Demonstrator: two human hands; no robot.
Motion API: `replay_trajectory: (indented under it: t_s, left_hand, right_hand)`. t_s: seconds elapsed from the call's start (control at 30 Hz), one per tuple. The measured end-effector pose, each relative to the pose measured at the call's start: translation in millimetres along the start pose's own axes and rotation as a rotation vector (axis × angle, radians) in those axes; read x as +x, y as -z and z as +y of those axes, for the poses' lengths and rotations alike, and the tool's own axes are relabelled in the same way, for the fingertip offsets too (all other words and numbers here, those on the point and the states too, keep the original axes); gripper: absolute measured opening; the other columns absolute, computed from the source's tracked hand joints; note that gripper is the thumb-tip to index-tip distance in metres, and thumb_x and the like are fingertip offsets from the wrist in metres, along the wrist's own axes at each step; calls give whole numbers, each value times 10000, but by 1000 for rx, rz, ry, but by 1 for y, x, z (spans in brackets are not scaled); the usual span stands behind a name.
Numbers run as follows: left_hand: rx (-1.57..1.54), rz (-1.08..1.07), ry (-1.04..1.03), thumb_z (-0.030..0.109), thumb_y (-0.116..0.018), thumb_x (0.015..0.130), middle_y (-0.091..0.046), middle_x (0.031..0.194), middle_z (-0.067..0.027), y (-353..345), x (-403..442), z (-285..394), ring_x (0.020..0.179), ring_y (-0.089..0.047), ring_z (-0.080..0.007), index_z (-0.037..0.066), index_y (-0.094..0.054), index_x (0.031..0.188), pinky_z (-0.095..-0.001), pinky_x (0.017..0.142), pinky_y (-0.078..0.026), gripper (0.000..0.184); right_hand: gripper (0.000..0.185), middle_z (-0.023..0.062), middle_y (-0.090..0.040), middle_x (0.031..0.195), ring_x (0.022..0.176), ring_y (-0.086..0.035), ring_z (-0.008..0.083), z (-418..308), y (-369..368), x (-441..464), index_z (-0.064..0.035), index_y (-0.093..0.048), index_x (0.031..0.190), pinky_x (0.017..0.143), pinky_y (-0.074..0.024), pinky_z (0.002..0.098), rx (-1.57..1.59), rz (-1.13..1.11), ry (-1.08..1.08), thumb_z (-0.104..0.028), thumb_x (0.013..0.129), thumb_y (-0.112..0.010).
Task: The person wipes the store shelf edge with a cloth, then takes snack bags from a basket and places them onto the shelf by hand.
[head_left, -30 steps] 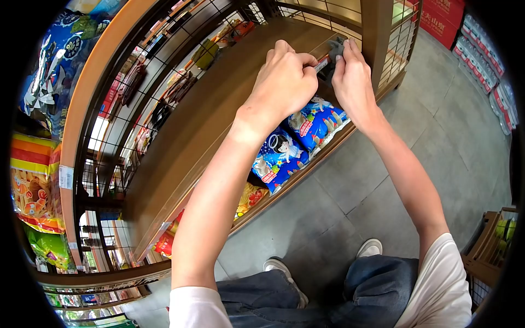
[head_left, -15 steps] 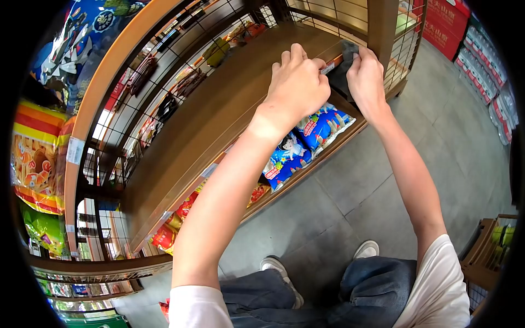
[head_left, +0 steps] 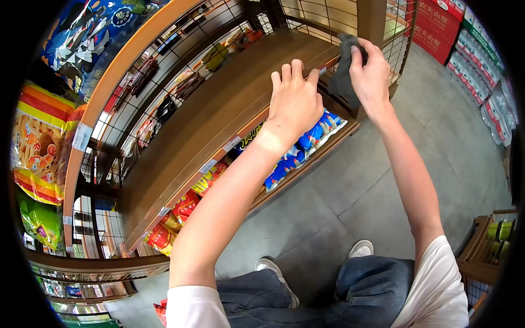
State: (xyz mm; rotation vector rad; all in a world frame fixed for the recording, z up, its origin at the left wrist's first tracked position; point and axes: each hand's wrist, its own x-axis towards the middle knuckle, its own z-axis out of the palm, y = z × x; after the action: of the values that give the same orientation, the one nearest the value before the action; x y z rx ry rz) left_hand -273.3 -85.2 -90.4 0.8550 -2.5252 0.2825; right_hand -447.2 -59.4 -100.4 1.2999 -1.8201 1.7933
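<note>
A dark grey cloth point(head_left: 343, 76) hangs crumpled from my right hand point(head_left: 372, 76), pinched between thumb and fingers at the right end of a brown shelf board point(head_left: 213, 112). My left hand point(head_left: 297, 103) is over the board's front edge, fingers spread and nothing visible in them. Whether its fingertips touch the wood I cannot tell. Price labels point(head_left: 232, 143) line that edge. Below, blue snack bags point(head_left: 287, 163) lie on the lower shelf, partly hidden by my left hand and forearm. Red and yellow snack bags point(head_left: 186, 205) sit farther left.
A wire mesh panel point(head_left: 136, 104) backs the shelf, and a brown post point(head_left: 372, 27) stands at its right end. Large snack bags point(head_left: 41, 145) hang at far left. Shrink-wrapped bottles point(head_left: 476, 76) and red cartons point(head_left: 435, 27) stand at far right. Grey floor tiles point(head_left: 322, 218) lie below.
The cloth has come away from the shelf end and now hangs more fully from my right hand. My left hand's fingers have spread from a more curled pose. The view has shifted slightly.
</note>
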Motion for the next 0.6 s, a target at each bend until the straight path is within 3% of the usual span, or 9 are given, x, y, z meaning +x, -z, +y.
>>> replay_trajectory:
  t_s: [0.27, 0.47, 0.5, 0.57, 0.6]
  left_hand:
    - [26, 50, 14, 126, -587, 819, -488, 1242, -229, -6, -6, 7, 1148, -466, -373, -1, -585, 1285, -498, 988, -382, 484]
    - [35, 72, 35, 126, -591, 809, -488, 1254, -230, -10, -8, 11, 1154, -464, -372, -2, -580, 1290, -486, 988, -386, 498]
    - [47, 91, 36, 129, -596, 804, -493, 1254, -223, -12, -10, 11, 1156, -465, -367, 2, -584, 1288, -480, 986, -387, 501]
    - [56, 108, 42, 132, -604, 797, -500, 1258, -212, -14, -11, 11, 1158, -465, -359, 6, -588, 1287, -473, 984, -389, 506]
    - [81, 119, 40, 135, -612, 790, -506, 1261, -201, -14, -12, 11, 1160, -466, -351, 10, -591, 1286, -467, 982, -390, 511]
  right_hand:
    - [223, 211, -624, 1086, 1037, -608, 385, 11, -3, -5, 37, -687, 1085, 904, -507, 424, -76, -47, 114, -3, 875, -622]
    - [235, 181, -584, 1133, 1119, -561, 365, 0, 1, 7, -62, -684, 1040, 941, -492, 415, 9, 60, 148, 10, 821, -636]
    - [210, 189, -648, 1045, 1003, -635, 346, 1, 6, 13, -53, -683, 1026, 885, -521, 400, -46, 80, 229, -26, 821, -649]
    - [189, 182, -697, 870, 813, -685, 340, -28, 24, 22, -49, -682, 1006, 795, -548, 397, 56, -105, -85, -68, 819, -670]
    - [190, 46, -694, 752, 656, -593, 62, -18, 23, 29, -77, -701, 1026, 641, -492, 262, 29, -41, 33, -106, 838, -710]
